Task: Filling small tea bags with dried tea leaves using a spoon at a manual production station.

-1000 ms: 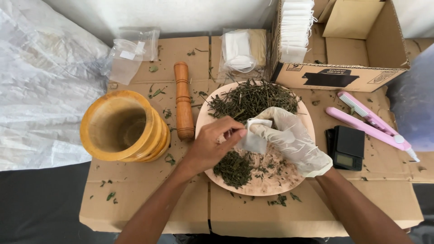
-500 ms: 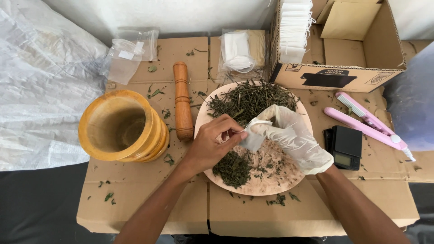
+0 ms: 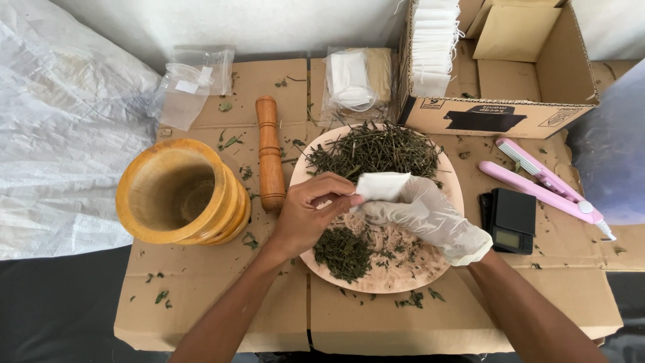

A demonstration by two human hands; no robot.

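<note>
A round wooden plate (image 3: 449, 187) carries a heap of dried green stems at its far side and a smaller pile of crushed leaves (image 3: 344, 251) near me. Over the plate's middle, both hands meet on a small white filter bag (image 3: 380, 185). My bare left hand (image 3: 310, 216) pinches the bag's left edge with its fingertips. My right hand (image 3: 430, 218), in a white glove, holds the bag from the right and below.
A wooden mortar (image 3: 178, 195) lies tilted at the left, with a wooden pestle (image 3: 270, 154) beside it. A black pocket scale (image 3: 509, 219) and a pink sealing clamp (image 3: 547, 186) sit right of the plate. An open cardboard box (image 3: 510, 67) with stacked white bags stands behind. Plastic pouches (image 3: 191, 84) lie at the back left.
Both hands have kept working the white bag over the plate; the bag now sits flatter and higher between the fingers. Nothing else has moved.
</note>
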